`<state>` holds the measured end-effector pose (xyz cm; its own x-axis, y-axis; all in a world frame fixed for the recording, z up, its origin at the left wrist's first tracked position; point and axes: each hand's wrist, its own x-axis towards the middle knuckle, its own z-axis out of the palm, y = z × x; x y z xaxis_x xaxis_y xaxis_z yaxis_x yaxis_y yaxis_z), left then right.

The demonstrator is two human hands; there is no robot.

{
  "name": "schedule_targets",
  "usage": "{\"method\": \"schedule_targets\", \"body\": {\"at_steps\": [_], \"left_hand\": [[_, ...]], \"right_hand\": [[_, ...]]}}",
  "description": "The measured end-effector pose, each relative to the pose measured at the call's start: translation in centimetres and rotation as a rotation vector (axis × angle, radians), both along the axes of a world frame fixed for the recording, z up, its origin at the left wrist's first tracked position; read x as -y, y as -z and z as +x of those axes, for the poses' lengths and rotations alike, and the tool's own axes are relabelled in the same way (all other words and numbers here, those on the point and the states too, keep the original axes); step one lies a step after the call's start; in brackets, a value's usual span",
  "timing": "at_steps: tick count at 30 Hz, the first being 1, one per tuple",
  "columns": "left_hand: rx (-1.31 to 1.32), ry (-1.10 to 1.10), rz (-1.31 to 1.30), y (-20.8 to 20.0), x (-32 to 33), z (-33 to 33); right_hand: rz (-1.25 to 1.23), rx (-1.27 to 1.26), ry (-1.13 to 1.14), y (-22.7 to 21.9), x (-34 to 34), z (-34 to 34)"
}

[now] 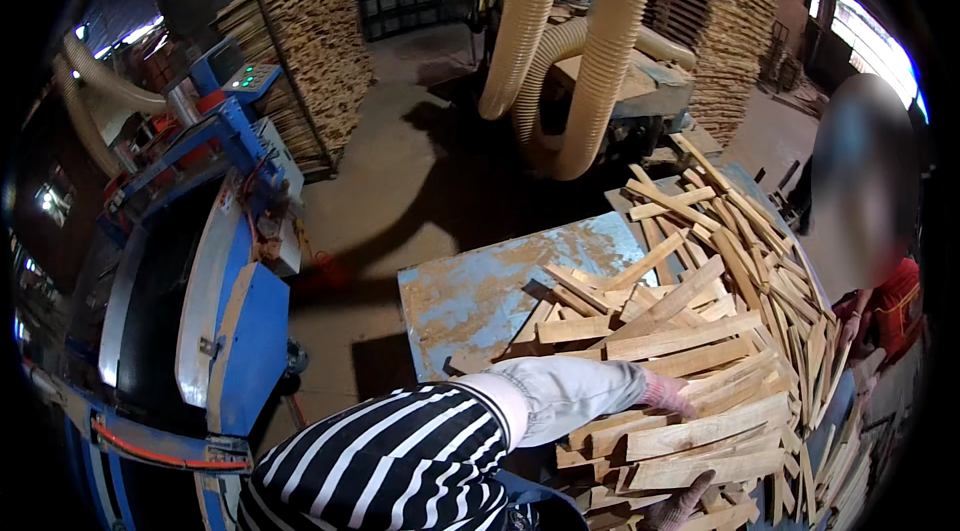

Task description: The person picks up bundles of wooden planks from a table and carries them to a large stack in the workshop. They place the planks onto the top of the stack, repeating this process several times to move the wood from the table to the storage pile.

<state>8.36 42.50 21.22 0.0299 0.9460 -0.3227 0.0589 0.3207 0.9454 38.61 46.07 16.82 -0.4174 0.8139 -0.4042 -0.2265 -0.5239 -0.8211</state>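
Note:
My left hand, in a pinkish glove below a pale grey sleeve cover, reaches across from the lower left. Its fingers are bent down onto the ends of rough wooden slats in the heap. My right hand, gloved too, is at the near side of the same slats. Its fingers close against the edge of the nearest one, and its wrist is cut off by the lower edge. Between the hands, several pale slats lie roughly side by side. How far the fingers reach under the wood is hidden.
The heap covers the right of a blue, sawdust-strewn table. On the left stands a blue machine with a black belt. Ribbed ducts hang over another machine behind. Stacked wood rises behind. A person in red works at right.

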Motion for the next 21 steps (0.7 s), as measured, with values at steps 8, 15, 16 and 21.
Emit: {"method": "schedule_targets", "body": {"at_steps": [8, 15, 16, 21], "left_hand": [[0.108, -0.052, -0.011, -5.3, 9.4, 2.5], [0.293, 0.02, 0.149, 8.3, 5.6, 1.3], [0.142, 0.154, 0.288, 6.9, 6.3, 0.8], [0.474, 0.087, -0.102, 4.1, 10.9, 3.2]], "right_hand": [[0.0, 0.114, -0.051, -7.1, 8.6, 0.5], [-0.138, -0.182, -0.123, -4.6, 8.0, -1.3], [-0.116, -0.256, -0.061, -6.6, 8.9, -1.6], [-0.259, -0.263, -0.009, -5.8, 12.5, 2.1]]}}
